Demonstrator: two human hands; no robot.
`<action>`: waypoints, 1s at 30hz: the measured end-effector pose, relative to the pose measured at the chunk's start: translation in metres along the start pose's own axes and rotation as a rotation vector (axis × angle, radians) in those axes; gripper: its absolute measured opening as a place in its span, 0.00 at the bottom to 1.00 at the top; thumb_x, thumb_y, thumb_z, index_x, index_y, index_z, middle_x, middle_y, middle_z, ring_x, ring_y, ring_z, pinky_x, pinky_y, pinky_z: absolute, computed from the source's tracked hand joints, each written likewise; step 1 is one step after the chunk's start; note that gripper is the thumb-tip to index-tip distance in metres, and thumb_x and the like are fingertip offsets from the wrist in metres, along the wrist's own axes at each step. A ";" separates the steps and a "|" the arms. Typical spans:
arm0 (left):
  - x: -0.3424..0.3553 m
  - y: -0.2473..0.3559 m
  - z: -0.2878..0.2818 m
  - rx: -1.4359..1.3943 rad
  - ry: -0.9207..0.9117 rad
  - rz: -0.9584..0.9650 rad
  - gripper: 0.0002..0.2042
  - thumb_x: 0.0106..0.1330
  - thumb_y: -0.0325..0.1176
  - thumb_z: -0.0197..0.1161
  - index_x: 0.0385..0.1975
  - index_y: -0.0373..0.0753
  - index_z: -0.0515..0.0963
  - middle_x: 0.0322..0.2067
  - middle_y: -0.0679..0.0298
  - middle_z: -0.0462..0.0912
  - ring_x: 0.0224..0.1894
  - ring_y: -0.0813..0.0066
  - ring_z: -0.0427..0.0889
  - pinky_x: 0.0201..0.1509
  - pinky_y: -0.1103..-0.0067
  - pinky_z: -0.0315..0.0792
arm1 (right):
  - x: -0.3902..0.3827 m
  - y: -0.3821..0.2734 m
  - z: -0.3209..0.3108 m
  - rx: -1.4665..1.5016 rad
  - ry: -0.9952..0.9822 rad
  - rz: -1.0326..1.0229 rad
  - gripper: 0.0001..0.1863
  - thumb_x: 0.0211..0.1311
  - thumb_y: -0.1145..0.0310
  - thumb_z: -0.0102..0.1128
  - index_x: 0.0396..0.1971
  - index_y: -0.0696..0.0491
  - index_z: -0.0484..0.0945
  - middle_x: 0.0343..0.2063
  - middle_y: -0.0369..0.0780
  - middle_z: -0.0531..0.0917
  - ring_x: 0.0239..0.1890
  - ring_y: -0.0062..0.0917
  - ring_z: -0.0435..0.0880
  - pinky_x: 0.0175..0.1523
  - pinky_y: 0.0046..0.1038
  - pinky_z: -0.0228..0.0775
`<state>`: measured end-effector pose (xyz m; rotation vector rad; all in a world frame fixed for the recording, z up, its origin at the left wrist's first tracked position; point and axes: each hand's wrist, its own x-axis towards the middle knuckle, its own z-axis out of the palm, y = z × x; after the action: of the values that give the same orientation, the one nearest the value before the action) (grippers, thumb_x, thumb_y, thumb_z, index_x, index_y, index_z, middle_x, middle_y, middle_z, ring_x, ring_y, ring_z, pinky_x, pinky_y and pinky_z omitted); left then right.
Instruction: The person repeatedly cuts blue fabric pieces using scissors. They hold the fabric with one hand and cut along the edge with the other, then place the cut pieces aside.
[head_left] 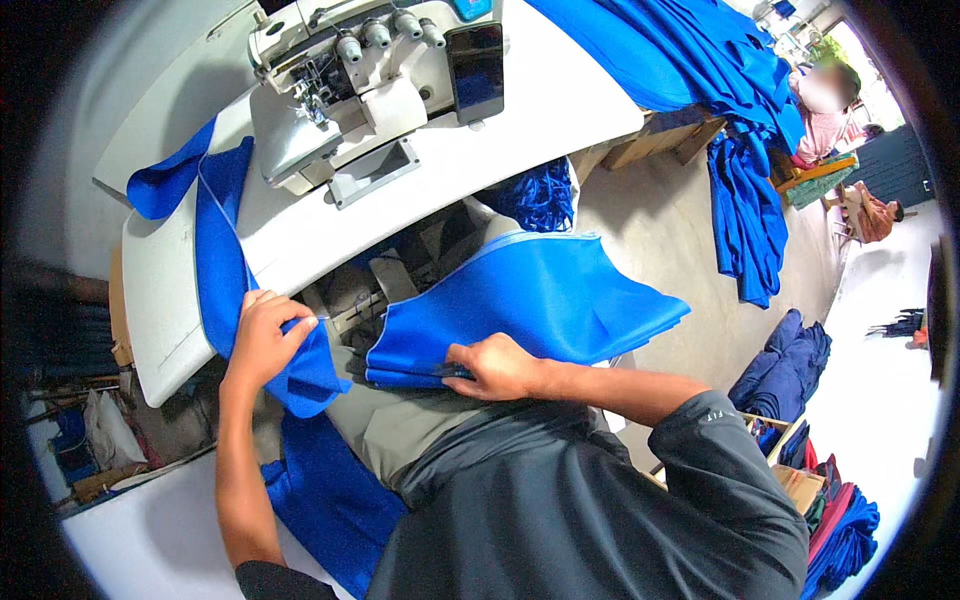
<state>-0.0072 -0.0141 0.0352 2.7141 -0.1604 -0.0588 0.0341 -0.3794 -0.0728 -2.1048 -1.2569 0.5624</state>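
My left hand point(268, 335) is closed on a long blue fabric strip point(222, 240) that runs down off the table edge, its lower end folded below my fingers. Across my lap lies a stack of blue fabric pieces point(500, 295) with layered edges. My right hand point(495, 367) is curled closed at the stack's near edge, with cloth at its fingers. Something small and dark shows by those fingertips, too unclear to name. An overlock sewing machine point(350, 100) stands beyond the strip on the white table point(400, 215).
A phone point(476, 72) leans against the machine. Blue cloth point(660, 50) is heaped at the far right and hangs down. Blue scraps point(540, 200) fill a bag under the table. Dark blue bundles point(785, 365) lie at right. Two people are in the background.
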 end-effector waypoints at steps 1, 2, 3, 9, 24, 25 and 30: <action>-0.003 0.004 -0.004 0.003 0.050 0.000 0.06 0.61 0.33 0.71 0.29 0.37 0.86 0.29 0.59 0.85 0.40 0.59 0.79 0.55 0.68 0.68 | 0.000 -0.008 -0.009 0.048 0.033 0.054 0.17 0.66 0.56 0.68 0.39 0.55 0.80 0.26 0.49 0.85 0.29 0.47 0.86 0.33 0.46 0.77; -0.006 0.009 -0.010 0.007 0.098 0.003 0.05 0.61 0.32 0.71 0.30 0.37 0.86 0.29 0.59 0.85 0.40 0.59 0.79 0.54 0.68 0.68 | 0.000 -0.011 -0.016 0.144 0.072 0.128 0.18 0.65 0.55 0.70 0.37 0.56 0.80 0.25 0.52 0.84 0.30 0.51 0.86 0.33 0.46 0.75; -0.010 0.012 -0.017 0.012 0.148 0.001 0.05 0.62 0.31 0.71 0.30 0.37 0.86 0.30 0.59 0.85 0.40 0.58 0.79 0.53 0.68 0.69 | 0.000 -0.014 -0.022 0.251 0.150 0.137 0.19 0.69 0.54 0.66 0.34 0.58 0.81 0.25 0.53 0.84 0.29 0.47 0.87 0.35 0.47 0.75; -0.012 0.061 -0.084 0.014 0.343 0.108 0.04 0.62 0.26 0.72 0.30 0.35 0.83 0.27 0.57 0.81 0.33 0.58 0.78 0.43 0.67 0.71 | 0.013 -0.043 -0.092 0.810 0.235 0.173 0.19 0.77 0.57 0.60 0.45 0.60 0.86 0.37 0.43 0.88 0.44 0.26 0.86 0.51 0.30 0.76; 0.094 0.091 -0.035 -0.343 -0.012 0.405 0.19 0.79 0.41 0.52 0.40 0.35 0.87 0.34 0.54 0.88 0.39 0.56 0.87 0.48 0.64 0.79 | -0.053 -0.092 -0.200 0.594 0.147 -0.234 0.04 0.54 0.79 0.52 0.23 0.59 0.75 0.21 0.44 0.76 0.22 0.38 0.76 0.28 0.37 0.63; 0.092 0.070 -0.032 -0.327 -0.097 0.300 0.20 0.80 0.41 0.50 0.41 0.34 0.87 0.35 0.54 0.89 0.39 0.57 0.87 0.49 0.65 0.79 | -0.064 -0.096 -0.216 0.658 0.053 -0.308 0.06 0.57 0.78 0.53 0.23 0.59 0.76 0.21 0.45 0.76 0.22 0.38 0.76 0.27 0.38 0.63; 0.056 -0.033 -0.034 -0.063 0.102 0.138 0.21 0.79 0.38 0.50 0.28 0.33 0.82 0.26 0.51 0.84 0.31 0.50 0.79 0.51 0.63 0.71 | -0.119 -0.072 -0.264 0.840 -0.073 -0.567 0.15 0.70 0.66 0.55 0.23 0.58 0.77 0.21 0.42 0.77 0.21 0.35 0.77 0.25 0.33 0.65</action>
<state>0.0543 0.0226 0.0514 2.6287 -0.3100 0.1129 0.1014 -0.5350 0.1721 -0.9965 -1.2750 0.7351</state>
